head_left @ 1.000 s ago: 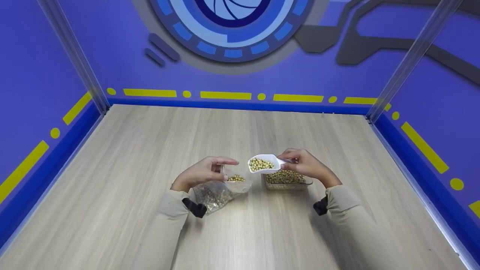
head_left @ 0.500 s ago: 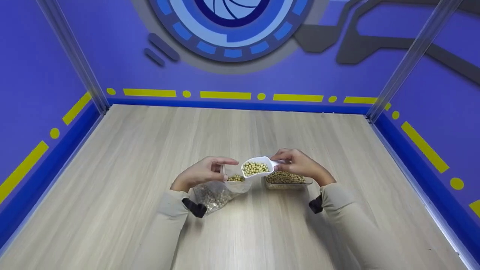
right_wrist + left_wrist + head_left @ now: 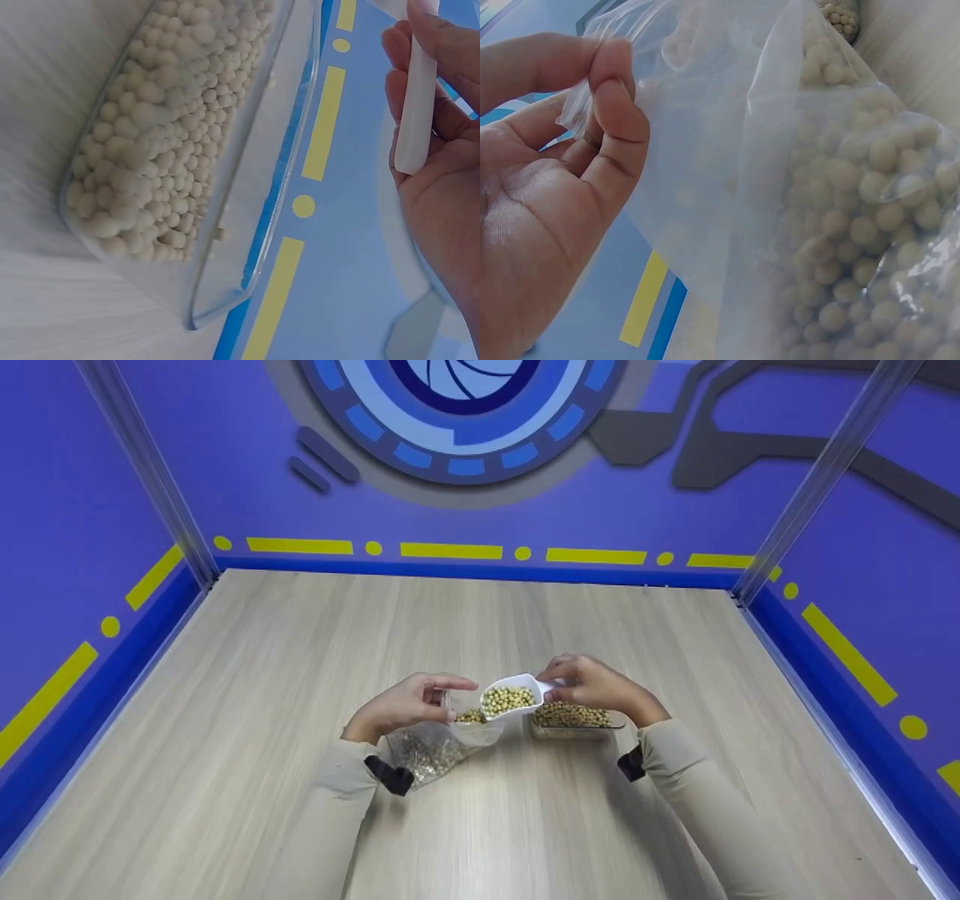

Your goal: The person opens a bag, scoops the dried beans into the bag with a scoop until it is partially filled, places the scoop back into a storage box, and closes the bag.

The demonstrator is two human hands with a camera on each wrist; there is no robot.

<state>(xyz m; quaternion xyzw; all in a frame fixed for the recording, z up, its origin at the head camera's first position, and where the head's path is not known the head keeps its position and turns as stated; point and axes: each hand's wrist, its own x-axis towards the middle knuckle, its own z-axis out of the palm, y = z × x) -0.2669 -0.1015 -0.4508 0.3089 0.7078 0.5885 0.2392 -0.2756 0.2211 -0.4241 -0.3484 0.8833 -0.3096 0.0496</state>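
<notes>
My left hand point(image 3: 405, 706) pinches the mouth edge of a clear plastic bag point(image 3: 427, 756), which rests on the table holding pale yellow soybeans. In the left wrist view the thumb and fingertips close on the thin film point(image 3: 697, 187). My right hand point(image 3: 596, 688) grips the handle of a white scoop point(image 3: 533, 685) filled with soybeans point(image 3: 508, 701). The scoop is level and overlaps the right side of the bag's mouth in the head view. Below the right hand stands a clear rectangular container point(image 3: 574, 733) of soybeans, partly covered by the hand.
Wood-grain table point(image 3: 480, 817) surrounds the bag and container. Blue panels point(image 3: 465, 529) with yellow marks close off the back and both sides, joined by metal posts at the rear corners.
My right hand has carried the filled scoop left and slightly down, from beside the container to the bag's mouth. The left hand and bag hold still.
</notes>
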